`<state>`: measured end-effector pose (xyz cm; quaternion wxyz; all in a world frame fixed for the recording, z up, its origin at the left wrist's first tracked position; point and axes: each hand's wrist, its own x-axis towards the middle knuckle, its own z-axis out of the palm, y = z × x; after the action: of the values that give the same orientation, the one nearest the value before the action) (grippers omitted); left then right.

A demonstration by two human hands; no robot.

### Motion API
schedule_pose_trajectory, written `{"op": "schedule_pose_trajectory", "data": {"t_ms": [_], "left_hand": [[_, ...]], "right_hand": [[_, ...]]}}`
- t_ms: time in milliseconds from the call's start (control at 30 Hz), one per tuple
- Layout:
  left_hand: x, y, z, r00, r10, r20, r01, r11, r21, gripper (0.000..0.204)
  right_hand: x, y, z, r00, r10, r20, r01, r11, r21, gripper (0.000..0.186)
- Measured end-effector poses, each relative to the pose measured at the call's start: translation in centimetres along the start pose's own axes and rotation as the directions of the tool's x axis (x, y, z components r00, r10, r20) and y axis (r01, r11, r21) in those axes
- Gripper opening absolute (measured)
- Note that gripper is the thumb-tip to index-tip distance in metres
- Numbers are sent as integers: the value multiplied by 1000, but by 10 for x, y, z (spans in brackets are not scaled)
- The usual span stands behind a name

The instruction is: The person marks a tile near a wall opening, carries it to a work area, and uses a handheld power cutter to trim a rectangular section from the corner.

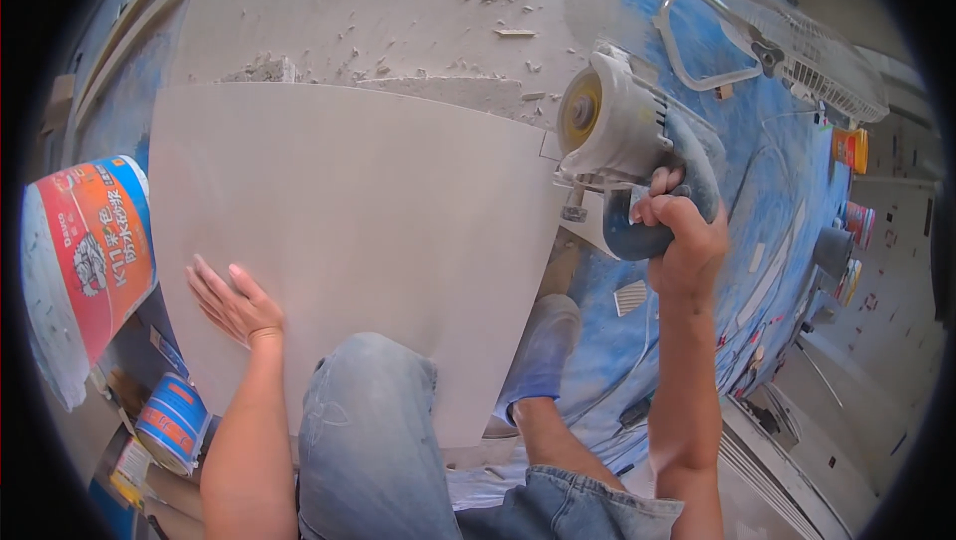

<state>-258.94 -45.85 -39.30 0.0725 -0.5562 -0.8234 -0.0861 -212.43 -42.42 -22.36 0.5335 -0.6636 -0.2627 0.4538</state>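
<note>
A large pale sheet or tile point(398, 202) lies before me, with my jeans-clad left knee point(363, 391) on it. My left hand point(236, 306) rests flat near its left edge, fingers spread. My right hand point(682, 241) is wrapped around the dark handle of a power saw point(607, 112) with a yellow disc, held at the sheet's upper right corner. Whether the saw touches the sheet I cannot tell. My other leg point(538, 421) is bent beside the sheet's right edge.
A large bucket point(80, 251) and a smaller can point(174, 421) stand at left, below wooden strips point(129, 32). Debris-strewn board point(378, 12) lies beyond. At right are a blue floor covering point(757, 291), a white fan point(817, 62), cables and several containers point(849, 147).
</note>
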Motion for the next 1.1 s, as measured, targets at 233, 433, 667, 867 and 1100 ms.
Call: {"op": "schedule_pose_trajectory", "data": {"t_ms": [233,433,667,867,1100], "left_hand": [[0,3,-2,1000,10,0,-10,1000,18,60],[1,2,-2,1000,14,7,-14,1000,14,61],[1,3,-3,1000,8,9,-8,1000,-3,62],[1,3,-4,1000,9,13,-9,1000,-5,62],[1,2,-3,1000,14,8,-14,1000,5,61]], "right_hand": [[6,12,15,999,-18,-47,14,997,-77,54],[10,15,18,997,-15,-80,8,996,-84,65],[12,18,15,998,0,-67,-4,998,-59,38],[12,19,17,998,12,-63,-16,998,-53,14],[12,22,16,996,20,-90,-24,999,-37,15]]}}
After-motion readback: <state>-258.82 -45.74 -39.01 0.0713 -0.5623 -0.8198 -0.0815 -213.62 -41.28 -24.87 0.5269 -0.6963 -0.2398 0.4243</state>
